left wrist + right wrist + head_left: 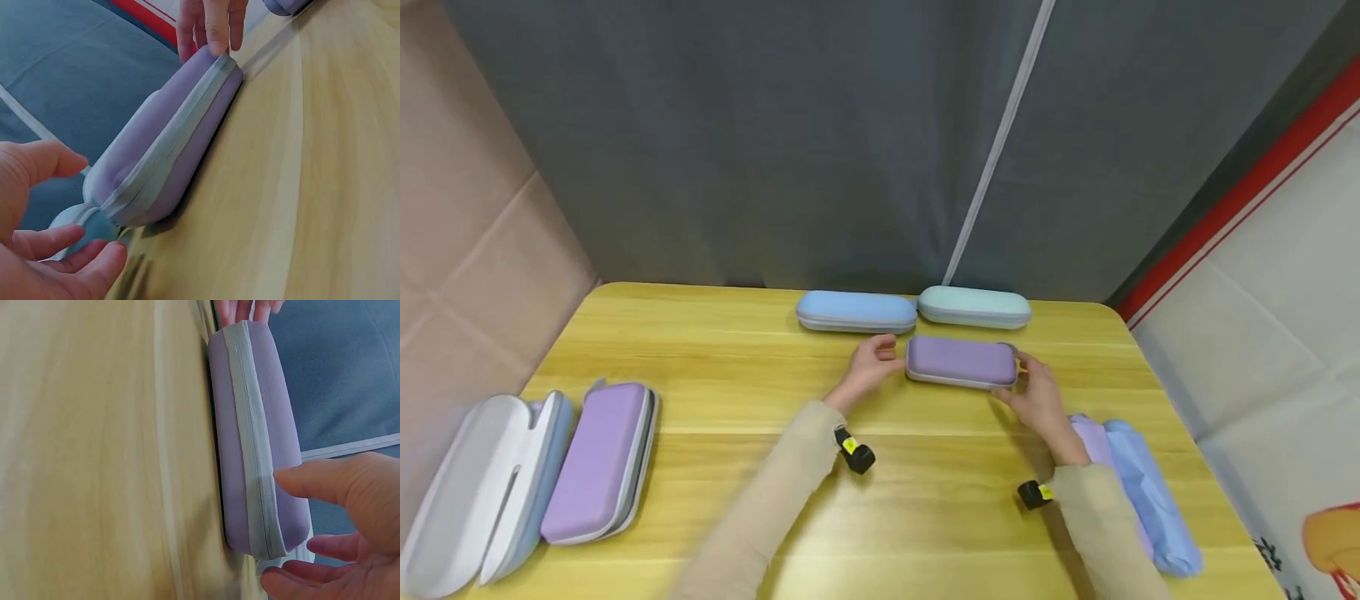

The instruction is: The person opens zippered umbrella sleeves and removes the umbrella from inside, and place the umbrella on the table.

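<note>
A purple zippered hard case [961,360] lies flat on the wooden table, its long side toward me. At its left end my left hand [871,367] has its fingers loosely bent; the left wrist view shows a gap between that thumb and the case. My right hand [1036,396] holds the right end, thumb along the front zipper edge and fingers around the end beside a small grey tab [267,567]. Just behind lie a blue case [856,310] and a mint green case [974,306], end to end.
On the left of the table [737,375] are an open blue case with a white inside [463,492] and another purple case [598,462]. Folded purple and blue bundles [1150,492] lie by my right forearm. A dark curtain [760,150] hangs behind the far edge.
</note>
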`<action>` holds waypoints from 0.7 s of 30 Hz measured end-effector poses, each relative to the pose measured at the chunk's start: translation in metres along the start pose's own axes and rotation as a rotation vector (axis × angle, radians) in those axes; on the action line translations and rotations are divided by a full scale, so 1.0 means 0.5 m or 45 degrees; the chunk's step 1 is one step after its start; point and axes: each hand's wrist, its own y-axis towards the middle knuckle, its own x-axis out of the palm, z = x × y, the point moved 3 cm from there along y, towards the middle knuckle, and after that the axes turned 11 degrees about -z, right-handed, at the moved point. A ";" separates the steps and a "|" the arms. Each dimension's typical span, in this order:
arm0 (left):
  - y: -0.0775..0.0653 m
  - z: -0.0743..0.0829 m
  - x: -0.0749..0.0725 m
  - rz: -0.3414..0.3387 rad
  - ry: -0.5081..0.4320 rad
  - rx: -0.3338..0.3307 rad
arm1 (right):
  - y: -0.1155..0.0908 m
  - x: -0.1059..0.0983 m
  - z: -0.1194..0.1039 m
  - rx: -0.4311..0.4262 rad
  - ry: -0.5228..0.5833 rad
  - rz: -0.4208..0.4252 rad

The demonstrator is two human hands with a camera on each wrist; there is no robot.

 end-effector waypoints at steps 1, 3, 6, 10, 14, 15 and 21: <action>0.006 0.000 0.008 -0.019 -0.004 -0.017 | 0.003 0.001 0.000 -0.008 0.010 -0.004; 0.014 -0.001 0.022 -0.054 -0.005 -0.039 | 0.009 0.002 -0.001 -0.016 0.028 -0.015; 0.020 -0.003 0.036 -0.071 -0.011 -0.060 | 0.016 0.002 -0.001 0.020 0.047 -0.038; 0.024 -0.007 0.042 -0.053 -0.010 -0.060 | 0.023 0.002 0.002 0.114 0.114 -0.056; 0.023 -0.011 0.039 -0.060 -0.020 -0.050 | 0.026 0.004 0.002 0.159 0.164 -0.045; 0.022 -0.012 0.037 -0.060 -0.022 -0.047 | 0.026 0.005 0.002 0.159 0.168 -0.035; 0.004 -0.013 0.014 -0.042 -0.019 -0.030 | 0.021 0.022 -0.014 0.128 0.172 0.006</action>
